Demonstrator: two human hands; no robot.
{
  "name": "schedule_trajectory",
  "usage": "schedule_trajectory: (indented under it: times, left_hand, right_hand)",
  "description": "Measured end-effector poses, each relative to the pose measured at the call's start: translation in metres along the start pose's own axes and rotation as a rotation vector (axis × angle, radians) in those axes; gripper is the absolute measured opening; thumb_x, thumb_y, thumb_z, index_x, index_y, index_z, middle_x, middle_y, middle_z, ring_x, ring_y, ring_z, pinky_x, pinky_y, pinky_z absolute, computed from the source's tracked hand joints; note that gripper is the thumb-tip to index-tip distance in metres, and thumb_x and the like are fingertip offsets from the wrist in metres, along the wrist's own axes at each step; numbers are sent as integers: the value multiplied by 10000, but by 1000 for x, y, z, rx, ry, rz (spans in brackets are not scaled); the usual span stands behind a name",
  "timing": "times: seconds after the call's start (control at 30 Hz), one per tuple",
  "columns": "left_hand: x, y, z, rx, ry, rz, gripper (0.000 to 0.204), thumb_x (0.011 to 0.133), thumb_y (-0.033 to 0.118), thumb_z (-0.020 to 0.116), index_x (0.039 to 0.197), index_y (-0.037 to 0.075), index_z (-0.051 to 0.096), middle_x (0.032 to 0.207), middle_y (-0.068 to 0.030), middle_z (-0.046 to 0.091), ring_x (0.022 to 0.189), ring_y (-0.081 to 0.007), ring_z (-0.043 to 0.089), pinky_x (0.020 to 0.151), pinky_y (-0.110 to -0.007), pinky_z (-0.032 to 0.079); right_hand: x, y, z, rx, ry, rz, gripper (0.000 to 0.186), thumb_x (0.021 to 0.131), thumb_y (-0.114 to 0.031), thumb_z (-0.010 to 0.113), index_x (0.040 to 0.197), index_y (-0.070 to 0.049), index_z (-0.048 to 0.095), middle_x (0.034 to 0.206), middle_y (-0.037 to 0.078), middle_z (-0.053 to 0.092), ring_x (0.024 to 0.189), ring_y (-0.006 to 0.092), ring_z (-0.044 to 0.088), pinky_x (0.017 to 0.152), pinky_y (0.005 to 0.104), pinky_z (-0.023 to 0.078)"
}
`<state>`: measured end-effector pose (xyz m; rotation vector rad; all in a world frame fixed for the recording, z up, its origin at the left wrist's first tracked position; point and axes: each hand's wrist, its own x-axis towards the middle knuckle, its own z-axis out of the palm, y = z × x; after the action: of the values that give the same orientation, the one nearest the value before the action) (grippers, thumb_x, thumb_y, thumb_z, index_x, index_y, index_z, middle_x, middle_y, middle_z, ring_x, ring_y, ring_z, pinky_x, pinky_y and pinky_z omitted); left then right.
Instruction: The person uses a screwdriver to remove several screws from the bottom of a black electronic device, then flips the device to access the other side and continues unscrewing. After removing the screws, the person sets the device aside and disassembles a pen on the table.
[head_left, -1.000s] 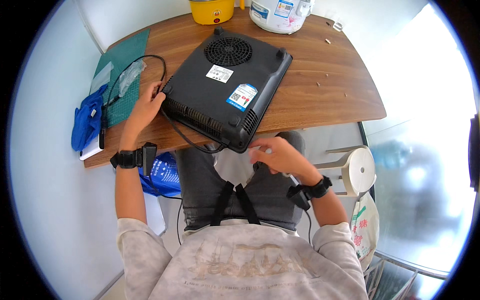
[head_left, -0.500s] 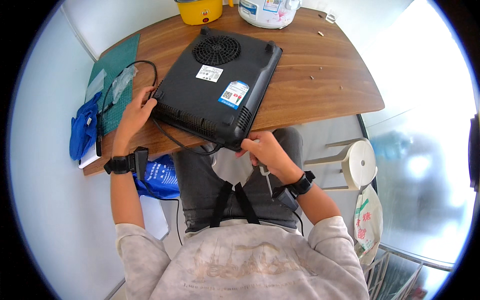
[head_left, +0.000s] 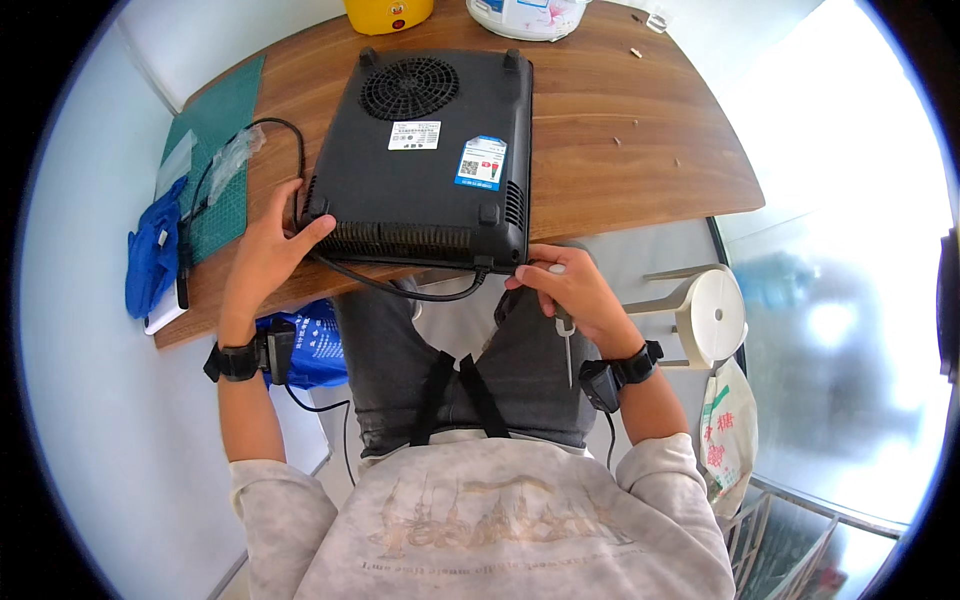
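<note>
The screwdriver (head_left: pixel 565 324) gripped in the right hand (head_left: pixel 573 288) could be dropped, as the black appliance (head_left: pixel 400 187) is pinched there too and gripped by the left hand (head_left: pixel 268 246).

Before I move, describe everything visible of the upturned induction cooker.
The black induction cooker looks plastic, lying underside up on the table, its near right corner overhanging. It shows a round fan grille, stubby feet, slotted vents, two labels and a cord. The left hand touches its near left corner; the right hand, holding a screwdriver, seems to touch the overhanging one.
</note>
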<state>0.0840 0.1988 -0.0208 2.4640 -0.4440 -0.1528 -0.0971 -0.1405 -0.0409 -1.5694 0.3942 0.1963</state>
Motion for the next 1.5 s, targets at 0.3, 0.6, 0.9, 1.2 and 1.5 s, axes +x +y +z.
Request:
schedule_trajectory:
  times: [0.3, 0.6, 0.9, 1.2, 1.5]
  left_hand:
    - [4, 2, -6, -37, -91, 18, 767, 914, 533, 710, 1545, 201, 428, 1085, -173, 695, 774, -222, 666, 745, -354, 521]
    - [-5, 22, -3, 105, 27, -51, 799, 887, 592, 700, 1518, 167, 455, 873, -153, 708, 737, -239, 678, 705, -356, 516]
    - [-9, 1, 1, -64, 31, 11, 657, 916, 558, 699, 1403, 135, 574, 900, -188, 737, 839, -268, 738, 751, -369, 550]
    - [-17, 25, -6, 90, 4, 14, 650, 931, 509, 696, 1452, 161, 519, 938, -212, 732, 799, -320, 727, 753, -415, 550]
    - [-39, 51, 18, 513, 396, 446, 370, 890, 333, 744, 1189, 137, 648, 948, -86, 635, 931, -299, 649, 751, -411, 534]
  right_hand:
    - [9, 2, 0, 34, -47, -2, 170, 906, -138, 668, 951, 25, 684, 867, 73, 731, 535, 66, 501, 498, 219, 397]
    - [9, 11, 12, -66, 174, -47, 191, 898, -156, 649, 927, 29, 692, 779, 63, 722, 511, 77, 519, 485, 242, 419]
    - [9, 6, 6, -174, 177, -74, 381, 969, -345, 685, 983, 34, 726, 788, 66, 739, 491, 60, 482, 476, 238, 401]
    - [18, 10, 4, -294, 281, -75, 456, 970, -436, 707, 891, 13, 726, 695, 56, 697, 495, 55, 480, 464, 234, 367]
    - [19, 16, 8, -344, 339, -111, 538, 975, -483, 671, 774, 16, 688, 580, 56, 647, 478, 112, 557, 481, 298, 441]
